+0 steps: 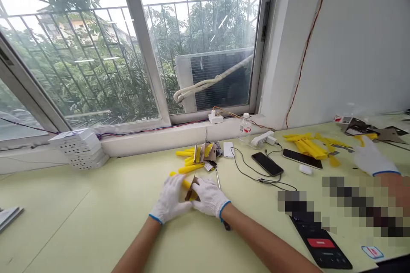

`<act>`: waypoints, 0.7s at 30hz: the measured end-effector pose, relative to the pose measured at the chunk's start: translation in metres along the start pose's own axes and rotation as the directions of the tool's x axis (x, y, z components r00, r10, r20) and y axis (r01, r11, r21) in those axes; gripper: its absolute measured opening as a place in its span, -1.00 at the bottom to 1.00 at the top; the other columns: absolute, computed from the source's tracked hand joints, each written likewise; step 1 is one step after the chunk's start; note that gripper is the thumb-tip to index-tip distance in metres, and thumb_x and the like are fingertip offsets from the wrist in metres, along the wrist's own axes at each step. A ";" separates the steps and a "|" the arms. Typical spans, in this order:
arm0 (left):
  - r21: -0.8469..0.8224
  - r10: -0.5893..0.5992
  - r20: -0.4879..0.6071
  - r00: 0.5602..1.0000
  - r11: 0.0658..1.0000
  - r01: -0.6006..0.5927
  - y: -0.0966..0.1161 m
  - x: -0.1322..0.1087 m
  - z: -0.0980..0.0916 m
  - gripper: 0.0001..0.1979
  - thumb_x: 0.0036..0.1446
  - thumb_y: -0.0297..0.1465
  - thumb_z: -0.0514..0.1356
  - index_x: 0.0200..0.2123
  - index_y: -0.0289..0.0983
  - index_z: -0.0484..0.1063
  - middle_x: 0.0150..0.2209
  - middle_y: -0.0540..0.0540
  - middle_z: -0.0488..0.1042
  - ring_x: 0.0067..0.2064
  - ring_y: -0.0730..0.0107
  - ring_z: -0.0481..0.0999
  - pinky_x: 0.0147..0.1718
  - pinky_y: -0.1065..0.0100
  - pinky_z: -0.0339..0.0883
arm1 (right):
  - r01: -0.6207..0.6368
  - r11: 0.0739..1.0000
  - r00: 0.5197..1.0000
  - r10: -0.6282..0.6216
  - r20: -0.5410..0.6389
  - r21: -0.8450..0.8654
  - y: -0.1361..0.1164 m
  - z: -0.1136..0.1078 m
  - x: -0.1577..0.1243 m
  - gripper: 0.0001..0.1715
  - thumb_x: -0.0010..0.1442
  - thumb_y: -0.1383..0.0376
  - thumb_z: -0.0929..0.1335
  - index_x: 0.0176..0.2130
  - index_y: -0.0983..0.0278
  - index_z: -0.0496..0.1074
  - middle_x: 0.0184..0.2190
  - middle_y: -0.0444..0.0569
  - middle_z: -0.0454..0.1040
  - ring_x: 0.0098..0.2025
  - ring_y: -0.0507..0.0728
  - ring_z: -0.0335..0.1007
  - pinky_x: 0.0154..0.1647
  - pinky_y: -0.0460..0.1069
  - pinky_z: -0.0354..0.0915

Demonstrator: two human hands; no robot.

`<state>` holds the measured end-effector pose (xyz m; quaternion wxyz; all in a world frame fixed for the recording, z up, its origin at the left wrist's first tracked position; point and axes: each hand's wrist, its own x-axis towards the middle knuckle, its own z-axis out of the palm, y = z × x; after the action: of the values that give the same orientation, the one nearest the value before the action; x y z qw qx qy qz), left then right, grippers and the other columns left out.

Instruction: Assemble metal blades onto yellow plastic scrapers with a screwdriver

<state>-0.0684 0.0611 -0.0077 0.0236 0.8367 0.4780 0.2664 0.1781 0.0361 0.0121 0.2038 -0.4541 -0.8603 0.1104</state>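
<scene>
We saw the gloved left hand (169, 198) and gloved right hand (209, 197) on the counter (64, 204), fingers pressed around a yellow plastic strip (185, 184) and brown cardboard piece (192, 190); more yellow strips (191, 168) just ahead, three black phones (267, 164) rightward.

head-worn camera | faces forward, down | near the left hand (169, 198), right hand (209, 197) | window (198, 17) ahead

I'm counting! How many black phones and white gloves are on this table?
Black smartphones: 3
White gloves, on the left hand, the right hand and a co-worker's hand: 3
Total: 6
</scene>
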 end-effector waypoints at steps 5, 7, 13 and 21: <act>-0.099 0.101 0.101 0.990 0.991 -0.091 0.029 0.009 0.007 0.02 -0.15 -0.04 0.52 0.44 0.03 0.40 0.35 -0.29 0.50 0.41 -0.35 0.42 0.56 -0.30 -0.09 | 0.000 0.989 0.999 0.008 -0.054 0.148 0.014 0.020 -0.007 -0.26 0.15 0.13 0.39 0.31 0.04 0.42 0.28 0.17 0.49 0.32 0.36 0.43 0.34 0.28 0.27; -0.111 0.092 0.128 0.987 0.991 -0.078 0.027 0.007 0.006 0.07 -0.14 -0.01 0.53 0.47 0.06 0.35 0.34 -0.30 0.51 0.37 -0.35 0.47 0.54 -0.34 -0.06 | 0.004 0.987 0.998 0.005 -0.055 0.158 0.015 0.022 -0.005 -0.14 0.07 0.12 0.41 0.34 0.09 0.42 0.27 0.12 0.50 0.33 0.36 0.42 0.39 0.30 0.27; -0.134 0.090 0.134 0.987 0.988 -0.072 0.020 -0.008 0.013 0.21 -0.08 -0.11 0.51 0.61 0.09 0.10 0.46 -0.31 0.37 0.42 -0.37 0.43 0.45 -0.32 0.21 | 0.050 0.991 0.999 -0.051 0.008 0.123 0.009 0.010 -0.008 -0.34 0.07 0.20 0.41 0.18 0.15 0.49 0.18 0.14 0.53 0.26 0.36 0.45 0.40 0.28 0.23; -0.002 0.145 0.091 0.985 0.989 -0.145 0.034 -0.022 0.015 0.10 -0.07 -0.35 0.37 0.57 0.08 0.15 0.51 -0.27 0.31 0.37 -0.31 0.48 0.32 -0.30 0.38 | 0.123 0.961 0.984 -0.151 0.098 0.248 0.015 0.001 -0.030 -0.25 0.14 0.20 0.44 0.31 0.14 0.46 0.29 0.09 0.48 0.42 0.34 0.33 0.63 0.35 -0.12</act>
<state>-0.0439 0.0281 -0.0200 0.0237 0.8806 0.4149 0.2277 0.2039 0.0194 -0.0014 0.2142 -0.3580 -0.8802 0.2261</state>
